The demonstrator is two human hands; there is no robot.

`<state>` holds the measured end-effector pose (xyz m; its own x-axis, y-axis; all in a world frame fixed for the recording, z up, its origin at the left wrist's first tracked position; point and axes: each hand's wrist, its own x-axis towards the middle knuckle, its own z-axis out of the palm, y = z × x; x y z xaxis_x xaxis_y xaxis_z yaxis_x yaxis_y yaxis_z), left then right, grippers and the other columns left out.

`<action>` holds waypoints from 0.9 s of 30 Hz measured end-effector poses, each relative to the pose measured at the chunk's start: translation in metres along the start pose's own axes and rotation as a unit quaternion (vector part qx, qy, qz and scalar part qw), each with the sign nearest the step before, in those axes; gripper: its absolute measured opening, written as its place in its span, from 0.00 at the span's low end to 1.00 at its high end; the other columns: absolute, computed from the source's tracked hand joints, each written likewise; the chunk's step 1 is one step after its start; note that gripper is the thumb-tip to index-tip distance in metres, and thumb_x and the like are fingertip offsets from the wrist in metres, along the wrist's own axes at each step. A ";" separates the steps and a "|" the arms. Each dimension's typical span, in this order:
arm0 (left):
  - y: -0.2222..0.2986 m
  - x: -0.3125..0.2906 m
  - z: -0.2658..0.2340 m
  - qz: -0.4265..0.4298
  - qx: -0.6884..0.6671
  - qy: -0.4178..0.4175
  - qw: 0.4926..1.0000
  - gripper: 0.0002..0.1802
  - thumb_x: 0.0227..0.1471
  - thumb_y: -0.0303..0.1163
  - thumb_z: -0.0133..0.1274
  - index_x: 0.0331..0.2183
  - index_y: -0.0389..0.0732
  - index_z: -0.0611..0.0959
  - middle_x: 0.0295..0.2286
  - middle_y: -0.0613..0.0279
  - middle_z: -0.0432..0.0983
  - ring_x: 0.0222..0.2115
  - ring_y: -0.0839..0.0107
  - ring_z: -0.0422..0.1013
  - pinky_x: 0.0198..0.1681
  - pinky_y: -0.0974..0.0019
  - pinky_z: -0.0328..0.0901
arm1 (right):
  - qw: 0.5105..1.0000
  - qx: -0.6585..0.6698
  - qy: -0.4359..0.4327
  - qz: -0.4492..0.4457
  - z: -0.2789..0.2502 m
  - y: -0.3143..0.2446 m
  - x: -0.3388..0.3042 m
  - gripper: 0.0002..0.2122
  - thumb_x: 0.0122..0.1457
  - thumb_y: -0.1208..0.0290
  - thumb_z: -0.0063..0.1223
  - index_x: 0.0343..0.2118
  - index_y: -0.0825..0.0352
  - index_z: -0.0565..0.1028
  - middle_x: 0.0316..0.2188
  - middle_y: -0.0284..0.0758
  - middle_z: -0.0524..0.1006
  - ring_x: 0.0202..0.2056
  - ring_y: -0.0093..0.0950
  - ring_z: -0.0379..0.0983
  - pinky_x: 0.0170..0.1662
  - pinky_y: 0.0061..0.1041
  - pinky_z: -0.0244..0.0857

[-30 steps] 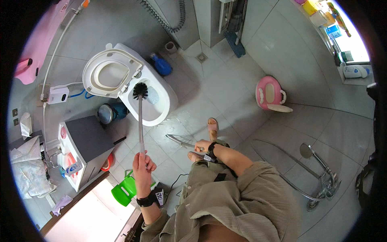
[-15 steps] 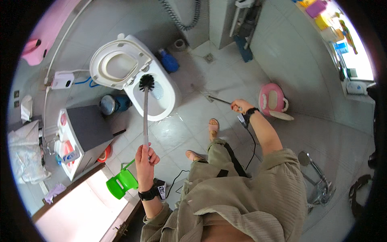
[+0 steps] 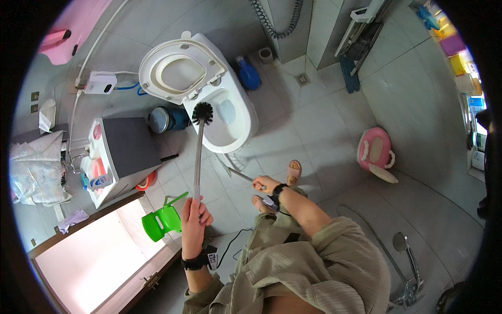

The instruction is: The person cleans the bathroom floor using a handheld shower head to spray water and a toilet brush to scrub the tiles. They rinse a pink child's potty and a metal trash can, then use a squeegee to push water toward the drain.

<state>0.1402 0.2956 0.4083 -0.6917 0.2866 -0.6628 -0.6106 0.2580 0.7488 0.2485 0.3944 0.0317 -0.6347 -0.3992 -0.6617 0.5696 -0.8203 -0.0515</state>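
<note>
My left hand (image 3: 195, 222) is closed around the grip of a long-handled toilet brush (image 3: 198, 157). Its round black bristle head appears over the left rim of the white toilet (image 3: 250, 125); whether it touches cannot be told. The toilet's seat and lid (image 3: 178, 70) are raised. Wrapped in my right hand (image 3: 266, 184) is the thin grey handle of a squeegee-like tool (image 3: 241, 175). Its angular head lies low over the tiles just in front of the toilet's base, partly blurred against the floor.
A blue bottle-shaped object (image 3: 248, 74) stands right of the toilet, a lidded bin (image 3: 160, 119) left. A cabinet (image 3: 130, 146) and green stool (image 3: 161, 222) are nearer left. On the right lies a pink-and-white seat (image 3: 375, 149). A floor drain (image 3: 302, 79) and leaning mop (image 3: 349, 73) are farther back.
My right hand has swung left and nearer with its tool, whose head is now by the toilet's front. My left hand still holds the brush. The view has shifted.
</note>
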 end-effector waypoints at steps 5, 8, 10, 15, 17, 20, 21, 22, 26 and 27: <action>-0.005 0.003 0.002 0.003 0.003 0.004 1.000 0.12 0.57 0.36 0.41 0.36 0.36 0.70 0.19 0.73 0.55 0.16 0.84 0.50 0.19 0.78 0.48 | 0.978 0.195 0.059 0.055 -0.017 -0.018 0.068 0.06 0.50 0.81 0.46 0.18 0.73 0.66 0.12 0.31 0.62 0.13 0.19 0.54 0.17 0.17 0.49; -0.007 0.012 0.005 -0.001 0.015 0.001 1.000 0.12 0.57 0.36 0.40 0.35 0.37 0.69 0.18 0.72 0.54 0.16 0.83 0.50 0.18 0.77 0.49 | 0.992 -0.070 -0.065 -0.077 -0.098 -0.010 0.037 0.10 0.54 0.75 0.44 0.17 0.68 0.62 0.13 0.27 0.57 0.13 0.18 0.51 0.20 0.20 0.46; -0.002 0.018 0.006 -0.005 0.016 0.000 1.000 0.12 0.57 0.36 0.40 0.35 0.37 0.69 0.18 0.71 0.55 0.16 0.82 0.50 0.18 0.76 0.49 | 0.995 0.024 -0.006 -0.096 -0.151 -0.014 -0.007 0.09 0.56 0.78 0.41 0.19 0.67 0.62 0.14 0.26 0.55 0.15 0.19 0.53 0.20 0.20 0.48; 0.007 0.030 0.020 0.010 -0.008 -0.048 0.999 0.12 0.57 0.36 0.40 0.35 0.36 0.69 0.18 0.72 0.55 0.16 0.83 0.50 0.19 0.76 0.49 | 0.937 -0.317 0.130 -0.070 -0.217 -0.093 -0.135 0.05 0.55 0.72 0.46 0.29 0.69 0.71 0.13 0.29 0.61 0.15 0.18 0.55 0.20 0.21 0.54; 0.010 0.033 0.024 0.019 -0.015 -0.053 0.998 0.13 0.57 0.36 0.40 0.36 0.35 0.70 0.18 0.73 0.55 0.16 0.83 0.51 0.19 0.77 0.49 | 0.973 -0.165 0.162 -0.015 -0.210 -0.138 -0.161 0.07 0.56 0.73 0.44 0.30 0.72 0.69 0.13 0.30 0.59 0.14 0.17 0.55 0.18 0.18 0.52; 0.014 0.037 0.029 0.025 -0.021 -0.065 0.997 0.13 0.57 0.36 0.40 0.36 0.35 0.70 0.18 0.72 0.55 0.16 0.83 0.50 0.19 0.77 0.49 | 0.978 0.091 0.184 0.027 -0.188 -0.196 -0.179 0.09 0.57 0.76 0.39 0.25 0.78 0.64 0.13 0.30 0.58 0.10 0.14 0.48 0.10 0.12 0.40; 0.015 0.038 0.030 0.021 -0.022 -0.062 0.998 0.13 0.57 0.36 0.40 0.36 0.35 0.70 0.18 0.72 0.55 0.16 0.83 0.50 0.19 0.77 0.49 | 0.971 0.072 0.228 0.025 -0.182 -0.211 -0.186 0.08 0.57 0.76 0.39 0.25 0.77 0.64 0.14 0.30 0.59 0.11 0.14 0.50 0.10 0.12 0.41; 0.016 0.039 0.031 0.022 -0.025 -0.062 0.998 0.13 0.57 0.36 0.40 0.36 0.35 0.70 0.18 0.72 0.55 0.16 0.83 0.50 0.19 0.77 0.49 | 0.970 0.057 0.236 0.026 -0.176 -0.227 -0.191 0.08 0.56 0.76 0.40 0.25 0.76 0.64 0.15 0.30 0.60 0.11 0.13 0.51 0.11 0.11 0.42; 0.018 0.043 0.030 0.034 -0.022 -0.048 0.998 0.12 0.57 0.36 0.39 0.36 0.36 0.70 0.18 0.72 0.55 0.16 0.83 0.50 0.19 0.77 0.49 | 0.965 -0.011 0.261 0.023 -0.153 -0.260 -0.203 0.08 0.56 0.77 0.40 0.24 0.76 0.65 0.14 0.31 0.60 0.11 0.14 0.50 0.11 0.12 0.42; 0.019 0.043 0.029 0.033 -0.029 -0.041 0.998 0.12 0.57 0.35 0.39 0.35 0.36 0.70 0.18 0.72 0.55 0.16 0.83 0.50 0.19 0.77 0.49 | 0.964 -0.050 0.261 -0.004 -0.145 -0.259 -0.204 0.08 0.56 0.77 0.40 0.23 0.77 0.65 0.13 0.31 0.60 0.11 0.15 0.49 0.11 0.13 0.41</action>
<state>0.1102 0.3400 0.3934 -0.6995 0.3761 -0.6077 -0.5872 0.1822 0.7887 0.3059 0.7478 0.0709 -0.3048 -0.1113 -0.9459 0.6298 -0.7686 -0.1125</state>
